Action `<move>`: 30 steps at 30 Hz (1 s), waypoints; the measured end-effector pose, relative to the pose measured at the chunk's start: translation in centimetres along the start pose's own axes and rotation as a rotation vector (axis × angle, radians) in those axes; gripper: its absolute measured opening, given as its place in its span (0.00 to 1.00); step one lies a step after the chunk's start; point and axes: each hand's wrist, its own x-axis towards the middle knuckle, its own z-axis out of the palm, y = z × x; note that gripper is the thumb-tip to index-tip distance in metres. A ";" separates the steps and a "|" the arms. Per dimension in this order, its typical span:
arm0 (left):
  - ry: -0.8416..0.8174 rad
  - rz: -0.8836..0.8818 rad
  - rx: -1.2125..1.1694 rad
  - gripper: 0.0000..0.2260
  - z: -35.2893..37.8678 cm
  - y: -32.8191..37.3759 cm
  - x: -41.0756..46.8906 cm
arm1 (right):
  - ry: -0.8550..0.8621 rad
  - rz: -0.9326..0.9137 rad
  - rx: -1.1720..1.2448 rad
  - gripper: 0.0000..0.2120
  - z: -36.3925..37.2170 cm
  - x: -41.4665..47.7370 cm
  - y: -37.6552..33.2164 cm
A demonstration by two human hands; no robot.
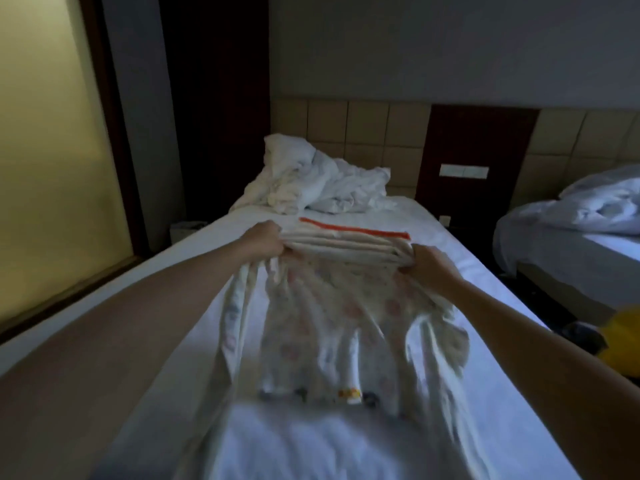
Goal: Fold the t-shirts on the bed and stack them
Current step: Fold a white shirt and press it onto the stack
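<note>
A pale t-shirt with a faint pink print (332,327) hangs stretched between my hands above the white bed (346,445), its lower part blurred. My left hand (265,242) grips one top corner of it and my right hand (433,268) grips the other. Just beyond my hands lies a stack of folded pale t-shirts (349,242), the top one with an orange-red stripe. The held t-shirt's upper edge touches the stack's near side.
A crumpled white duvet (318,181) is heaped at the head of the bed against a tiled headboard. A second bed (571,244) with rumpled bedding stands to the right across a narrow gap. A yellow object (620,344) shows at the right edge. A lit window is on the left.
</note>
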 end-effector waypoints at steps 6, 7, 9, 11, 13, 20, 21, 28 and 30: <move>0.630 0.165 0.046 0.10 -4.8 3.2 7.5 | 0.436 -0.032 -0.013 0.18 -4.6 9.3 -1.0; 0.628 0.210 0.065 0.11 -4.2 2.9 7.7 | 0.433 -0.036 -0.062 0.18 -4.4 9.5 -0.7; 0.516 0.236 0.095 0.11 -1.4 1.4 6.8 | 0.326 -0.043 -0.130 0.18 -2.6 8.5 0.2; 0.297 0.187 0.185 0.11 2.9 -1.2 4.9 | 0.101 -0.009 -0.168 0.18 1.0 5.7 1.1; 0.050 0.197 0.249 0.13 8.1 -4.4 2.1 | -0.160 0.090 -0.062 0.20 6.3 1.5 2.8; 0.151 0.206 -0.005 0.32 19.3 -10.8 -4.8 | -0.049 -0.096 0.198 0.19 16.0 -7.9 7.0; 0.187 0.214 -0.037 0.30 19.0 -10.5 -4.5 | 0.007 -0.132 0.192 0.18 15.7 -7.8 6.9; -0.065 0.175 -0.167 0.14 16.5 -8.4 -5.4 | 0.036 -0.181 0.183 0.14 13.5 -9.8 6.9; -0.100 0.211 0.039 0.18 16.7 -8.2 -6.4 | -0.021 -0.163 0.200 0.16 12.9 -11.3 7.1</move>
